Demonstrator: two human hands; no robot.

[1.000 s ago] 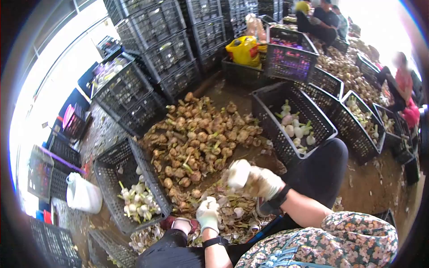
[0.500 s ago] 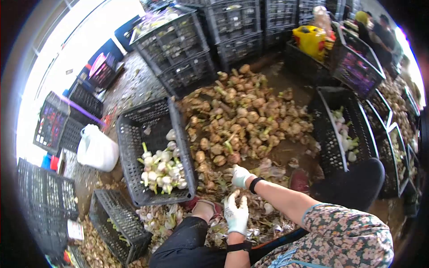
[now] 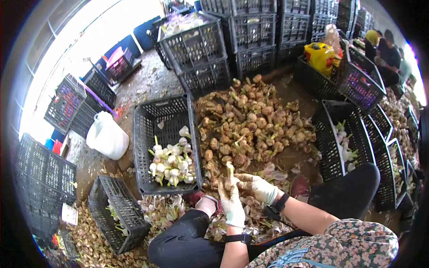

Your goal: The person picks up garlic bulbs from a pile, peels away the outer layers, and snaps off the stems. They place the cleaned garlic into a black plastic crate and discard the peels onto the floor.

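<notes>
My left hand (image 3: 232,209), in a white glove, is closed around a garlic bulb (image 3: 229,182) whose stem points up. My right hand (image 3: 262,189), gloved as well, reaches in from the right with its fingers pinched at the bulb's side. In front of both hands lies a heap of brown, unpeeled garlic (image 3: 259,120). To the left, a black plastic crate (image 3: 142,134) contains a cluster of cleaned white garlic (image 3: 172,165) with short green stems. Loose papery skins (image 3: 263,221) cover the floor beneath my hands.
A white plastic jug (image 3: 108,136) stands left of the crate. Stacked black crates (image 3: 254,33) form a wall at the back. More crates (image 3: 344,138) line the right, one with white garlic. A yellow bag (image 3: 319,57) sits behind, and other people (image 3: 386,56) are at far right.
My right hand has drawn back from the heap's edge to my left hand. A garlic bulb is now between them. The view has shifted, so the surroundings appear farther right.
</notes>
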